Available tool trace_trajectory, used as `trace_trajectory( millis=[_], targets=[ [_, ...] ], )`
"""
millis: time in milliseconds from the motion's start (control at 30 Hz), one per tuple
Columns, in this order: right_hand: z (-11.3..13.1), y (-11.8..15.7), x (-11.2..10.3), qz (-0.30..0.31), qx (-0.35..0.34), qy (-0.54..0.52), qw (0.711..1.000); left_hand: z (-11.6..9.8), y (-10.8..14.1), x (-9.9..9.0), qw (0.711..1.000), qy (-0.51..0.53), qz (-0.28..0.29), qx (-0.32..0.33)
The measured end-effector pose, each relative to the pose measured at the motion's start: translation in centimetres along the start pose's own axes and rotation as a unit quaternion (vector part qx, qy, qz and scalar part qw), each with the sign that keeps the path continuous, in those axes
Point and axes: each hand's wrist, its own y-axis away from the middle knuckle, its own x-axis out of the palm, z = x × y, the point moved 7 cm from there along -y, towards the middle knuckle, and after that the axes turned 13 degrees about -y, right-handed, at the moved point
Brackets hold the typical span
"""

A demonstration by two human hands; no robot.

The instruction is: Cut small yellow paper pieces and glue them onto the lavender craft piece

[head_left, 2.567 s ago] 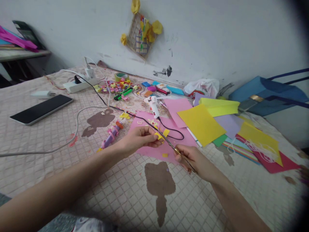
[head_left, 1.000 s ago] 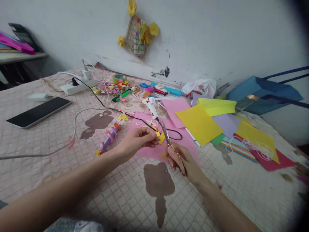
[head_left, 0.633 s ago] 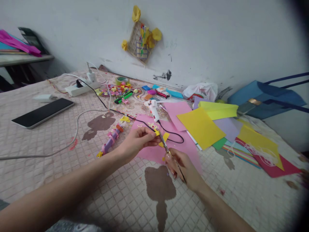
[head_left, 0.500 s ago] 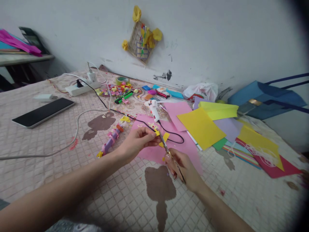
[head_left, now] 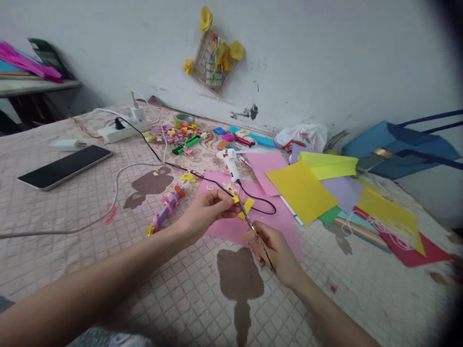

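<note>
My left hand pinches a small piece of yellow paper between thumb and fingers. A pair of scissors is gripped in my right hand, blades pointing up and away, their tips at the yellow piece. Whether the blades are parted is too fine to tell. Below both hands lies a pink sheet with yellow strips and pale scraps on it. To the left of my left hand rests a purple stick decorated with pink, orange and yellow paper pieces.
A white glue gun with a black cord stands beyond my hands. Coloured sheets and a blue bag are at the right. At the left are a phone, a power strip and cables. Paper flowers lie behind.
The scissors' handle end has shifted very slightly to the left in my right hand. Otherwise both hands and the yellow piece stay in nearly the same place.
</note>
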Motion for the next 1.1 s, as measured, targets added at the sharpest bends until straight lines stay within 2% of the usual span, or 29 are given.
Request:
trace_trajectory(
  millis=[433,667,933,1100],
  targets=[
    [-0.3,-0.2,-0.6,-0.032,-0.004,-0.043,0.999,-0.1,0.0,0.0,1.0,-0.004,0.003,-0.003],
    [-0.1,-0.6,-1.6,-0.091,0.02,-0.135,0.986,1.2,0.3,0.8,0.995,-0.069,0.062,-0.047],
    [0.1,-0.7,-1.3,-0.06,0.003,-0.156,0.986,1.9,0.8,2.0,0.98,-0.147,0.111,-0.073],
    [0.3,-0.7,-1.3,-0.05,-0.001,-0.14,0.989,1.7,0.8,2.2,0.973,-0.184,0.129,-0.054]
  ],
)
